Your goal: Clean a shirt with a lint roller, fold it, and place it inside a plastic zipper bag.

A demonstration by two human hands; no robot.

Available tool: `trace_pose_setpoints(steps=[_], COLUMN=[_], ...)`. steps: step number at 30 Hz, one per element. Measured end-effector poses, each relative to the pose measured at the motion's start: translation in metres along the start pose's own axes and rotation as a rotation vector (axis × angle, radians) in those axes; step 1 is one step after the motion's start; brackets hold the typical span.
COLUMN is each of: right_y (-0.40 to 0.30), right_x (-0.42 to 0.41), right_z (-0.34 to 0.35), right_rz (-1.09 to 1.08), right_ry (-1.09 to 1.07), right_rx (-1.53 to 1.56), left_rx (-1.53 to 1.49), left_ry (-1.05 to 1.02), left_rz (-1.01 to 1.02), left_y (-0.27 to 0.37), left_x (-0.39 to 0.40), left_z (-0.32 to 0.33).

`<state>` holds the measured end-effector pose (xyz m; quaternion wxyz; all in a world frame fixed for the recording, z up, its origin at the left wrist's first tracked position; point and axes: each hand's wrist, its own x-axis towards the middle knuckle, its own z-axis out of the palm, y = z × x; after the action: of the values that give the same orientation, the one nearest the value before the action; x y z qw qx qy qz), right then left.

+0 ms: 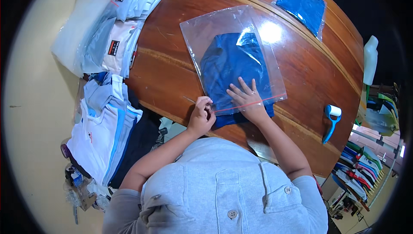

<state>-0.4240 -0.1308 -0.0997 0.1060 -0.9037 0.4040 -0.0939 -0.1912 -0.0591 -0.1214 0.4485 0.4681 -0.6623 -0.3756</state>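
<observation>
A folded blue garment [234, 59] lies mostly inside a clear plastic bag [201, 37] on the wooden table, with its near end sticking out of the bag's mouth. A red strip runs along that mouth. My left hand [201, 114] pinches the bag's near left corner between thumb and fingers. Fingers spread, my right hand [248, 100] rests flat on the garment; the red strip crosses over its wrist, so the hand appears to be inside the bag.
A blue lint roller [331, 122] lies at the right on the table [306, 82]. Farther back is another bagged blue garment [300, 4]. Stacked plastic bags and packed garments [113, 46] stand at the left, above folded shirts [96, 134]. Clothes hang on a rack [358, 169] at right.
</observation>
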Motion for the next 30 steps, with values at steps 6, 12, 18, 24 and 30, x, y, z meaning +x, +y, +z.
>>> trace_pose_setpoints(steps=[6, 12, 18, 24, 30], right_y=[-0.027, -0.031, -0.029, -0.022, 0.020], right_x=[-0.007, -0.013, -0.023, -0.052, -0.092], right_z=[-0.024, 0.005, -0.015, -0.030, -0.047], right_rz=[0.023, -0.121, -0.220, -0.136, 0.239], right_ry=[-0.039, 0.110, 0.249, 0.103, 0.233], right_rx=[0.221, 0.135, 0.245, 0.297, 0.121], left_rx=[0.083, 0.101, 0.082, 0.106, 0.473], left_ry=[0.054, 0.082, 0.071, 0.063, 0.186], left_rz=[0.121, 0.093, 0.131, 0.121, 0.276], left_y=[-0.002, -0.001, -0.002, 0.002, 0.011], left_x=[-0.003, -0.001, -0.002, -0.002, -0.015], left_z=[0.002, 0.006, 0.003, 0.004, 0.005])
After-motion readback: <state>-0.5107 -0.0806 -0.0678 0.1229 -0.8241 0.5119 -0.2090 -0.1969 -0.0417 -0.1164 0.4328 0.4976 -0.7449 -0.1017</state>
